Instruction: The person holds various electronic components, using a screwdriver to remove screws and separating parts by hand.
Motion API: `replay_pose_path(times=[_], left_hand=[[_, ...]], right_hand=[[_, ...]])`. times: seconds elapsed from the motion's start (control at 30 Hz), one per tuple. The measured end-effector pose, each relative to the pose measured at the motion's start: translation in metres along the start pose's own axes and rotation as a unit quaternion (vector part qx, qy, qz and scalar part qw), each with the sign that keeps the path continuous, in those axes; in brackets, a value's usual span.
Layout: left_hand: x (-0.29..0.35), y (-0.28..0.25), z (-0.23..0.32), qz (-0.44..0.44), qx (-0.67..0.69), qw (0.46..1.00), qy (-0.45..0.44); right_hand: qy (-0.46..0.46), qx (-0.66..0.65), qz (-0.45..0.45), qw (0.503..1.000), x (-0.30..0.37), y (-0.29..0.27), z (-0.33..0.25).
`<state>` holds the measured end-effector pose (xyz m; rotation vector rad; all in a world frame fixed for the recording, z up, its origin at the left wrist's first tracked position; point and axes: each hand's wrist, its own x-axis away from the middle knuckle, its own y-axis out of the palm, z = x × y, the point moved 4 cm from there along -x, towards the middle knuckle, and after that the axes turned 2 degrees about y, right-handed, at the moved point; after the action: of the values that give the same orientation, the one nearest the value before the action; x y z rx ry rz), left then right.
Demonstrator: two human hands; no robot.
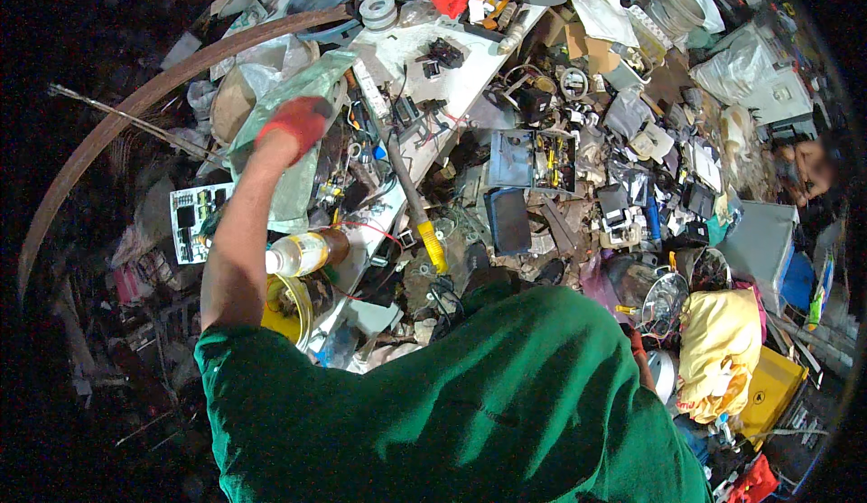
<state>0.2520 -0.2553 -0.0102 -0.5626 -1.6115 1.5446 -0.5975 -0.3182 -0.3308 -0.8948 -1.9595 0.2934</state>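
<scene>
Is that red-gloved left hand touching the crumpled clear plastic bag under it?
Cannot tell. In the head view the left hand overlaps the clear plastic bag, but looking straight down hides any gap or contact.

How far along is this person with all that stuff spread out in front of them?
Little looks finished: loose parts, tools and wires cover the white bench top, and a blue case lies open. In hand: the left hand, in a red glove, reaches out over a greenish plastic bag; whether it grips it is unclear. The right hand is hidden behind the green shirt. Left: the circuit board and bottle lie untouched.
</scene>
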Motion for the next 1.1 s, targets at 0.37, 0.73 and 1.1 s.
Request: replay_pose_path(times=[0.37,0.73,1.1], left_hand=[[-0.042,0.197,-0.075,-0.109,-0.091,0.963,-0.227],[-0.030,0.200,-0.054,-0.035,-0.033,0.983,-0.179],[-0.023,0.130,-0.117,-0.037,-0.024,0.954,-0.295]], right_hand=[[0.007,0.003,-0.025,1.000,-0.012,0.009,-0.026],[0.038,-0.012,-0.049,0.998,-0.013,0.015,-0.009],[0.019,-0.149,-0.028,0.988,0.006,0.002,-0.069]])
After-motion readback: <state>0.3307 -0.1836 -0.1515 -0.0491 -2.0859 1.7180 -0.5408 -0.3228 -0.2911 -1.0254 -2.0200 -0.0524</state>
